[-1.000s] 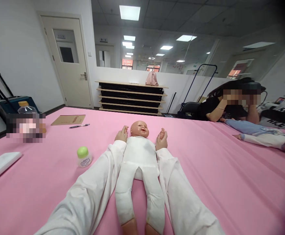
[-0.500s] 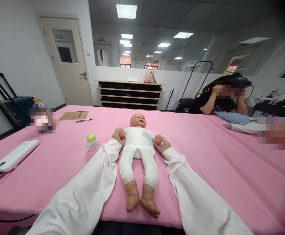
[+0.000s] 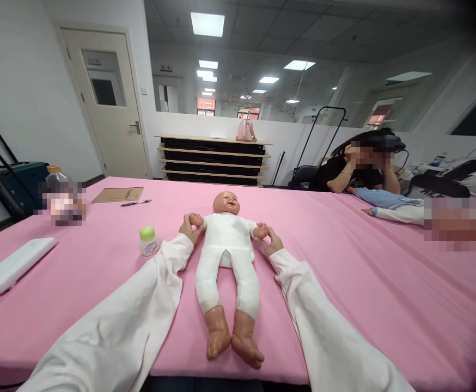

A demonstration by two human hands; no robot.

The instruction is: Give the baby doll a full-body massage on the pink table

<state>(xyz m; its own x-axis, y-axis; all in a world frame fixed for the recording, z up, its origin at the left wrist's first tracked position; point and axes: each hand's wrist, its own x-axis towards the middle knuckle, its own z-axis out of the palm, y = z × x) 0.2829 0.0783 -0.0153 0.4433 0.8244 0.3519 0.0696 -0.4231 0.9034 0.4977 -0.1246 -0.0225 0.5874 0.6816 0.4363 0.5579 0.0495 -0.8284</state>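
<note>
The baby doll (image 3: 227, 235) lies on the pink-covered desk (image 3: 336, 261), arms (image 3: 246, 227) now lowered from beside its head (image 3: 225, 203), the left hand (image 3: 189, 228) and right hand (image 3: 273, 241) (each clasping a doll hand (image 3: 261, 231)) apparently finishing the downstroke.

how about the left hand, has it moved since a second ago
Yes: judged against the small round green-lidded jar, the bare left hand has moved back, toward the near edge of the pink-covered table.
</note>
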